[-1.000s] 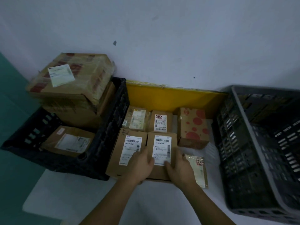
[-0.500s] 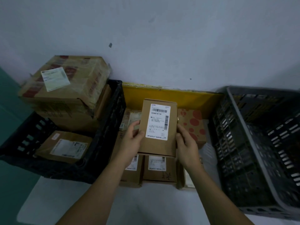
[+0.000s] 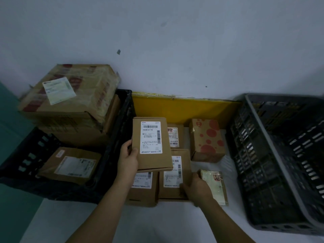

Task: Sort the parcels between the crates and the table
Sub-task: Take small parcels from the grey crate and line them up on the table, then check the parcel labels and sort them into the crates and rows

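My left hand (image 3: 127,159) holds a flat brown labelled parcel (image 3: 151,143) lifted above the table, gripping its lower left edge. My right hand (image 3: 197,187) grips the right side of another brown labelled parcel (image 3: 173,174) that lies on the white table (image 3: 108,223). A third brown parcel (image 3: 142,186) lies just left of it. A clear-wrapped flat packet (image 3: 214,185) lies right of my right hand. Behind stand a small labelled box (image 3: 174,136) and a red-spotted box (image 3: 206,139).
A black crate (image 3: 121,130) on the left holds a flat labelled parcel (image 3: 70,165) and stacked large cartons (image 3: 70,95). A grey crate (image 3: 273,162) stands on the right. A yellow board (image 3: 182,107) leans against the white wall behind the parcels.
My right hand let go of the lifted parcel and dropped to the parcel lying beneath it. My left hand alone now holds the lifted parcel, shifted slightly left.
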Tool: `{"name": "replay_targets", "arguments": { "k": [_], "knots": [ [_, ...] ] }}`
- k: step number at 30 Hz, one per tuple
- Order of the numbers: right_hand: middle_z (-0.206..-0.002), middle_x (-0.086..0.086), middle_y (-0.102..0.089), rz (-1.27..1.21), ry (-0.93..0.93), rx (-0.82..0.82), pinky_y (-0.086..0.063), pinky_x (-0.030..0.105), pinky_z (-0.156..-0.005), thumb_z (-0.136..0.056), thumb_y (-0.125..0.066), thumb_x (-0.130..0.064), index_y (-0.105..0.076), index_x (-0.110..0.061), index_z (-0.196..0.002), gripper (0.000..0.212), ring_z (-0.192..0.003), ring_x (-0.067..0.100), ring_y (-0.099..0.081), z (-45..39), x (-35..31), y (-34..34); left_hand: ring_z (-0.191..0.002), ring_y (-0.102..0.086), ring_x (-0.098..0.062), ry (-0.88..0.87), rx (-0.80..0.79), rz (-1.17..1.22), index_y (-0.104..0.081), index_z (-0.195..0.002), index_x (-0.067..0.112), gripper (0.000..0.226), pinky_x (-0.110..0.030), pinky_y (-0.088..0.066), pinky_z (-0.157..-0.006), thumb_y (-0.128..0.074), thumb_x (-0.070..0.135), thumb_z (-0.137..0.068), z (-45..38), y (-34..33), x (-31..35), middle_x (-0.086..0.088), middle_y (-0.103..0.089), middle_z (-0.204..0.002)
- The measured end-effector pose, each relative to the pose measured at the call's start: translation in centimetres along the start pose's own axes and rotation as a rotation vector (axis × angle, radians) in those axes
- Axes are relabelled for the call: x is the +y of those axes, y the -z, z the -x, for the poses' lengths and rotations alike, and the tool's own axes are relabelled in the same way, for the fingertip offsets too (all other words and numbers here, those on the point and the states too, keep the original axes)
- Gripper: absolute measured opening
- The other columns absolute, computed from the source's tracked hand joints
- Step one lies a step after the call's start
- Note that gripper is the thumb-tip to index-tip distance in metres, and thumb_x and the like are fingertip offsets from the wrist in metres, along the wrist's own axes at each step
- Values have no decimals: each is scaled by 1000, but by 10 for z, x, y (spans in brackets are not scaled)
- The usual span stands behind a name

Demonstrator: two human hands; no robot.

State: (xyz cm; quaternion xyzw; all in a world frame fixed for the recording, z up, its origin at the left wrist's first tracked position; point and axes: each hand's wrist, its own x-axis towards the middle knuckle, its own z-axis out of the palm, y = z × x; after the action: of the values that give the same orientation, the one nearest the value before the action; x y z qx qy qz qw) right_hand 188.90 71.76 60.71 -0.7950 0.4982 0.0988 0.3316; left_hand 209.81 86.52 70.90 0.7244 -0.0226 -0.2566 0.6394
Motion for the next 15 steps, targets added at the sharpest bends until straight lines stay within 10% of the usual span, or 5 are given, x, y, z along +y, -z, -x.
{"name": "replay_targets", "arguments": {
  "k": [5,15],
  "knots": [
    [-103,-16,-72,-211,85,135,-60,34,-82,-108,-56,-39,-57,-40,-126,18,-98,13,-71,19,-7,41,-111,-63,-11,-48,-60,-36,-52,-149,35,37,-36,-55,-82,-51,29,-113,-3,-7,5,8,-62,-133],
    [-130,-14,-66,-516,128,494,-65,42,-92,-112,-56,-28,-42,-36,-160,50,-113,11,-71,58,0,140,-106,-67,-11,-106,-162,99,-56,-136,34,27,-30,-52,-75,-52,22,-112,15,-71,29,12,-67,-120]
  ]
}}
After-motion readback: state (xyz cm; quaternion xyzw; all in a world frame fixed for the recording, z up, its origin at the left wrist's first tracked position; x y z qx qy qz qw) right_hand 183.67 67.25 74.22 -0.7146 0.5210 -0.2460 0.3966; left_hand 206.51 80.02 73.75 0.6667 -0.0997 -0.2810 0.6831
